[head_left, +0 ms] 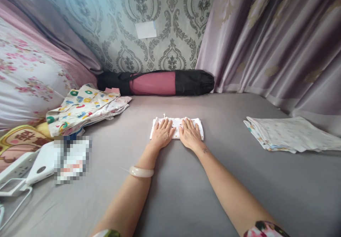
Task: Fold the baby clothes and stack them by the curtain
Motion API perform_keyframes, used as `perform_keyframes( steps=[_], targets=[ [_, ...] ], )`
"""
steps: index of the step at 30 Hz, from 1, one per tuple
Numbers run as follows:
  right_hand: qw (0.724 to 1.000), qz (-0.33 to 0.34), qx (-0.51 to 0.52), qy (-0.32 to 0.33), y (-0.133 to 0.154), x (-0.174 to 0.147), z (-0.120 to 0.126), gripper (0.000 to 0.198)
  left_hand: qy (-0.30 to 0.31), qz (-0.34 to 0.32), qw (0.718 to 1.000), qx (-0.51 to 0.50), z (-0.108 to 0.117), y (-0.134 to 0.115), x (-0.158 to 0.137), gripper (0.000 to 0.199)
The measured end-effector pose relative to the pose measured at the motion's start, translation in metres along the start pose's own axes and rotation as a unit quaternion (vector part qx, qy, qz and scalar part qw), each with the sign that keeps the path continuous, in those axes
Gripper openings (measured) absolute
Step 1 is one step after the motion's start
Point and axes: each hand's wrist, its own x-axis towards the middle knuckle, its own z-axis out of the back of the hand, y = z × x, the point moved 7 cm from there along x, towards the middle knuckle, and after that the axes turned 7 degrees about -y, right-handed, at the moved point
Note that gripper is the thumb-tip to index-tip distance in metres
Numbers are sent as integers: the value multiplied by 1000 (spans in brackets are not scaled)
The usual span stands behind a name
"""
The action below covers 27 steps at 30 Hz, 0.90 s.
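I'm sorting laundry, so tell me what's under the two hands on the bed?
Both the left hand and the right hand lie flat on a small folded white cloth, on the grey sheet. Its middle is covered.

One head-worn camera looks forward and down — close over the grey bed sheet [186, 194] — toward the wallpapered wall [165, 24].

Two bare forearms end in the left hand [162, 134] and right hand [190, 134]. A pale, smooth bangle [141, 172] circles the left wrist. A small dark mark [205, 150] sits near the right wrist. Floral-print sleeve edges show at both elbows.
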Motion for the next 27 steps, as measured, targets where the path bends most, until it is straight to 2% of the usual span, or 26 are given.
perform_keyframes(
  steps=[6, 11, 14, 18, 23, 27],
  targets=[
    [1000, -1, 14, -10, 2, 0, 5, 54, -23, -12, 1000, -1, 5, -3, 0, 54],
    [996, 67, 41, -33, 15, 0, 10, 52, -41, -42, 998, -31, 10, -11, 2, 52],
    [994, 97, 53, -20, 19, -1, 6, 52, -16, -49, 997, -55, 4, -13, 4, 48],
    [994, 99, 54, -3, 17, 0, 0, 53, -1, -42, 995, -87, -2, -12, 6, 44],
    [995, 97, 34, 15, 18, -1, 1, 53, -81, -8, 984, -160, 11, 0, 10, 36],
    [995, 86, 21, 44, 21, 0, 7, 52, -161, 100, 972, -138, 29, 32, 4, 34]
  ],
)
